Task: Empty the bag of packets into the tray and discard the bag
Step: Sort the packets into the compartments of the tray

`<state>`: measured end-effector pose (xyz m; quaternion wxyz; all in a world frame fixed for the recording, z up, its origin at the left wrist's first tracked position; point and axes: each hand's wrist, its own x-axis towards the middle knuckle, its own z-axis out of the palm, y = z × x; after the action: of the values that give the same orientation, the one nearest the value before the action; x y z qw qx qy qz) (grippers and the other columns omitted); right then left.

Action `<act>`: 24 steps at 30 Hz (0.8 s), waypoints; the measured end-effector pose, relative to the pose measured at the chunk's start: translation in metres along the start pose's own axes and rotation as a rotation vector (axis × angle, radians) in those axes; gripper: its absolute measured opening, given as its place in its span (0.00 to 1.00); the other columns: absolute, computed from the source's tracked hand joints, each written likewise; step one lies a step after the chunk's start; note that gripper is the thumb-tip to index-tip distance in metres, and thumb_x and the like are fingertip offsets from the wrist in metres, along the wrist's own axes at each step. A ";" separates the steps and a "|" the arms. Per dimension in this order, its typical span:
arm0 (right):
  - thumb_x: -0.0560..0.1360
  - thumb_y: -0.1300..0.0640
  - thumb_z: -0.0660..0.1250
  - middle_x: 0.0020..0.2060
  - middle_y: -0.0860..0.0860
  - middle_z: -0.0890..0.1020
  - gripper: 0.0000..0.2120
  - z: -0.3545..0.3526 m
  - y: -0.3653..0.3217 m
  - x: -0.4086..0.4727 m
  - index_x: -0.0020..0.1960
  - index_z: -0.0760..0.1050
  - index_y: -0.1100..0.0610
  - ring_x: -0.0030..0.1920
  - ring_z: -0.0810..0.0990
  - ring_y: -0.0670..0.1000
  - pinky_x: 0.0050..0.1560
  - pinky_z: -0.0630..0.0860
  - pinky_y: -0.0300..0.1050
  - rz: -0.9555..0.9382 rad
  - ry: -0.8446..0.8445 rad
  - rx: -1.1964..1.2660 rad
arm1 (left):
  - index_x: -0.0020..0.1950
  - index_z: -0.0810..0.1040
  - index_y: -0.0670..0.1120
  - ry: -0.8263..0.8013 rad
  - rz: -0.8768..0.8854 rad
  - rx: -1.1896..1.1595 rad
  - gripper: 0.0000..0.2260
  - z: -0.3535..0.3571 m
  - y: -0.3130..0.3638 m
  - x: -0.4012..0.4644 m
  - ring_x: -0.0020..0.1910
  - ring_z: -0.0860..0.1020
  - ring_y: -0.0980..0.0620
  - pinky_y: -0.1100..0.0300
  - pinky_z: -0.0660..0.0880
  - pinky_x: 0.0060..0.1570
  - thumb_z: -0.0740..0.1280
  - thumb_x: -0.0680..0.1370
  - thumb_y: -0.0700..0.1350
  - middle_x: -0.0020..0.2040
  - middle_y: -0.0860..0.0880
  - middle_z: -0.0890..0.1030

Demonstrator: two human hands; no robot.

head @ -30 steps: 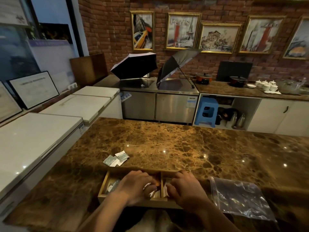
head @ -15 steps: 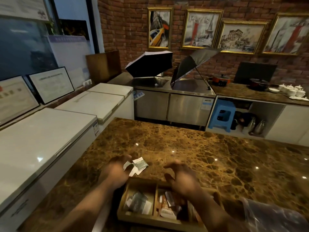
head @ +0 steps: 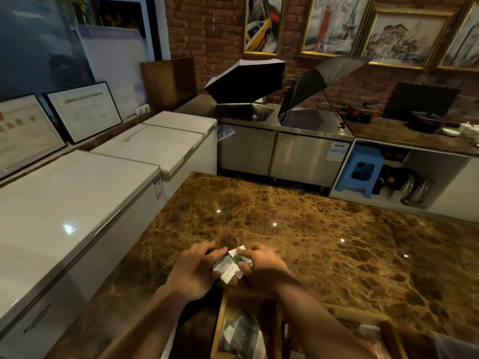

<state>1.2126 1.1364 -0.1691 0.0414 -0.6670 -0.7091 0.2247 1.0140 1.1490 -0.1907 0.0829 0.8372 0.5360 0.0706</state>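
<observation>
Gathering loose packets [head: 229,264] on the marble counter [head: 311,242], the left hand [head: 193,274] and right hand [head: 261,266] close their fingers on the small pile, just beyond the far edge of the wooden tray [head: 220,325], which holds more packets near the counter's front edge.

I see both hands on the marble counter [head: 324,229] just beyond the wooden tray [head: 220,330] | left hand [head: 193,272] and right hand [head: 261,268] cupped round loose packets [head: 229,264], fingers touching them | more packets [head: 239,332] in tray's left compartment | chest freezers [head: 77,198] left of tray.
</observation>
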 end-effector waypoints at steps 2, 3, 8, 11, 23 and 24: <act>0.82 0.46 0.61 0.72 0.53 0.72 0.20 0.006 -0.004 0.005 0.73 0.73 0.46 0.71 0.69 0.57 0.70 0.69 0.53 0.014 -0.002 -0.033 | 0.72 0.71 0.58 -0.004 0.022 0.001 0.21 0.000 -0.004 -0.001 0.75 0.65 0.50 0.56 0.65 0.71 0.67 0.78 0.54 0.76 0.52 0.67; 0.81 0.46 0.62 0.70 0.52 0.73 0.18 0.007 -0.005 0.005 0.70 0.75 0.46 0.69 0.70 0.57 0.68 0.70 0.53 0.024 0.018 -0.050 | 0.69 0.74 0.58 -0.002 0.035 0.002 0.19 0.000 -0.005 -0.002 0.74 0.65 0.50 0.56 0.65 0.71 0.68 0.78 0.54 0.75 0.52 0.69; 0.79 0.55 0.65 0.59 0.53 0.79 0.09 0.009 -0.013 0.009 0.56 0.81 0.51 0.63 0.75 0.57 0.61 0.74 0.51 0.101 0.151 -0.031 | 0.50 0.75 0.58 0.013 0.023 -0.038 0.07 -0.005 -0.015 -0.007 0.56 0.75 0.54 0.61 0.71 0.56 0.70 0.74 0.53 0.54 0.58 0.79; 0.77 0.60 0.65 0.55 0.53 0.78 0.07 0.009 -0.014 0.008 0.51 0.80 0.52 0.59 0.77 0.55 0.59 0.76 0.49 0.132 0.218 0.108 | 0.45 0.72 0.58 -0.005 -0.033 -0.076 0.08 -0.008 -0.016 -0.011 0.48 0.75 0.55 0.59 0.74 0.51 0.71 0.73 0.51 0.47 0.58 0.77; 0.75 0.69 0.68 0.43 0.46 0.83 0.12 -0.034 0.008 -0.046 0.44 0.82 0.52 0.48 0.82 0.48 0.52 0.81 0.50 0.074 0.447 0.550 | 0.42 0.76 0.49 0.175 -0.111 -0.619 0.10 -0.060 0.010 -0.030 0.43 0.79 0.54 0.66 0.75 0.42 0.72 0.74 0.34 0.43 0.51 0.80; 0.76 0.68 0.69 0.44 0.45 0.83 0.12 -0.037 0.010 -0.052 0.45 0.82 0.51 0.49 0.81 0.47 0.53 0.81 0.49 0.075 0.435 0.533 | 0.43 0.77 0.51 0.170 -0.076 -0.614 0.12 -0.065 0.018 -0.033 0.44 0.80 0.55 0.66 0.77 0.43 0.74 0.73 0.34 0.44 0.52 0.81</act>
<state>1.2410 1.0958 -0.1272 0.3560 -0.6907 -0.5751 0.2558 1.0028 1.1157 -0.1242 0.2893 0.7435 0.5255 0.2957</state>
